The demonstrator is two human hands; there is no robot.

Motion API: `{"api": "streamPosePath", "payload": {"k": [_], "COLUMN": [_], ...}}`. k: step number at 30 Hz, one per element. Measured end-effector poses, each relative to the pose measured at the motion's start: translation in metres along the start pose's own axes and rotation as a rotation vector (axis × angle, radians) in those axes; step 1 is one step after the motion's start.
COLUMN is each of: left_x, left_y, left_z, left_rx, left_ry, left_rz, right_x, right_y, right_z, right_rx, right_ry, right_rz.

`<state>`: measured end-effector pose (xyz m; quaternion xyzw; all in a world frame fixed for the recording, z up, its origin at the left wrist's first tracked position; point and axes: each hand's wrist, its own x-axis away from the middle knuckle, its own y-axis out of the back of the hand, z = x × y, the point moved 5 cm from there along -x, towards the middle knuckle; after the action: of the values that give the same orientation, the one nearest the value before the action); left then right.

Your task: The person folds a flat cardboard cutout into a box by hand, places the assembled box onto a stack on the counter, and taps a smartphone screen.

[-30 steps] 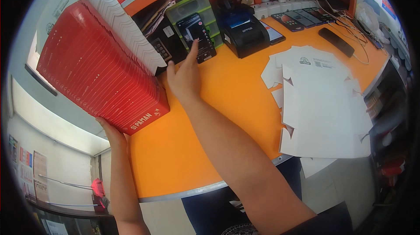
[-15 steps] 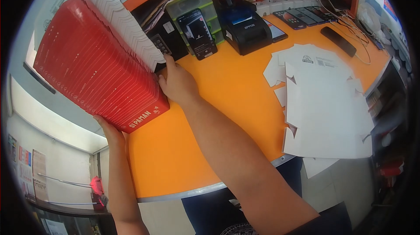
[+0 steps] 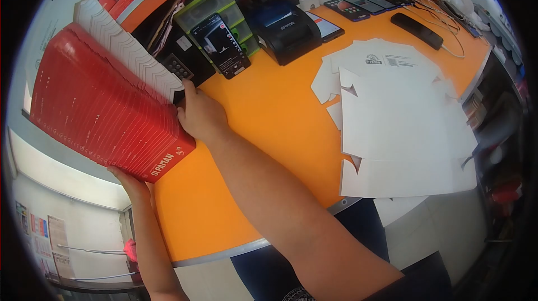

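Note:
A thick stack of red cardboard boxes, folded flat and nested together (image 3: 106,105), leans at the table's left end. Its near face reads "SI PAMAN", and white flaps (image 3: 126,43) run along its upper side. My left hand (image 3: 131,184) is against the lower edge, its fingers partly hidden behind the stack. On the right side, my right hand (image 3: 203,112) grips the edge where the red panels meet the white flaps. Flat white cardboard box blanks (image 3: 403,122) lie in a pile to the right, some overhanging the front edge.
The orange table (image 3: 263,116) also carries a propped phone (image 3: 221,46), a black printer (image 3: 288,29) and a green-framed drawer unit (image 3: 210,7). Several phones (image 3: 358,4) lie at the back right. A black phone (image 3: 416,30) sits near white cables.
The view has turned a little, so most things sit further left in it. Both hands keep their hold on the red stack, which stays at the table's left end.

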<state>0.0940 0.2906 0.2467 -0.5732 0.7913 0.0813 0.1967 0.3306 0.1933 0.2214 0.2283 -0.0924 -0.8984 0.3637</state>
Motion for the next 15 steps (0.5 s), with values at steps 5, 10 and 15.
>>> {"api": "streamPosePath", "payload": {"k": [5, 10, 15], "left_x": [0.005, 0.002, 0.001], "left_y": [-0.008, -0.002, -0.001], "left_z": [-0.004, -0.002, -0.001], "left_rx": [0.031, -0.021, -0.007], "left_ry": [0.021, -0.004, 0.008], "left_rz": [-0.024, -0.017, -0.025], "right_x": [0.001, 0.001, 0.001], "right_y": [0.002, 0.001, 0.001], "right_z": [0.001, 0.001, 0.001], "right_rx": [-0.006, -0.005, 0.003], "right_ry": [-0.021, -0.020, -0.009], "right_rz": [0.014, 0.003, -0.003]}}
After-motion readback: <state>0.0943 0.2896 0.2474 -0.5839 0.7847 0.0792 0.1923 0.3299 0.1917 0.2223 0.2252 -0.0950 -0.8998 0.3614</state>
